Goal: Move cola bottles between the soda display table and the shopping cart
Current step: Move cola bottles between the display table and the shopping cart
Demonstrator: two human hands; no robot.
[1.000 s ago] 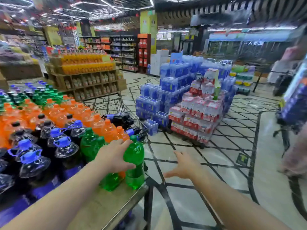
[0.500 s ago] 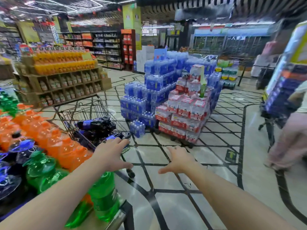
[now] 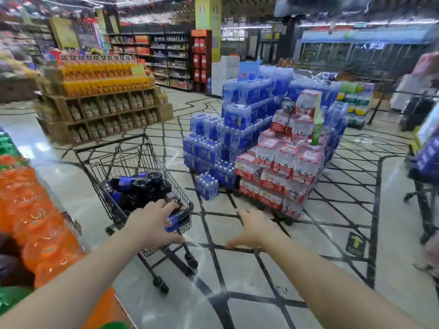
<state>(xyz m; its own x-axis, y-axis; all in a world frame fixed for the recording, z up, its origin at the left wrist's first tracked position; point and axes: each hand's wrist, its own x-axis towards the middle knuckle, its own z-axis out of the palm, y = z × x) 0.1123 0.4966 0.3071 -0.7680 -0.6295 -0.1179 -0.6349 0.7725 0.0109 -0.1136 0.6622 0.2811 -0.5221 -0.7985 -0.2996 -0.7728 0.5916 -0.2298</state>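
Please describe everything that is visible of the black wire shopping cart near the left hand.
The black wire shopping cart is small, with a mesh basket on a dark frame and black caster wheels, standing upright on the pale tiled floor beside the display of orange soda bottles. Several dark cola bottles with blue labels lie on their sides inside, piled together. The left hand reaches over the near rim onto one bottle there; whether it grips is unclear. The right hand hovers apart, fingers spread.

Shopping cart (image 3: 133, 162) on tiled floor (image 3: 237, 281) — dark cola bottles (image 3: 140, 184) inside; display table edge at left — orange soda bottles (image 3: 31, 210) on it.
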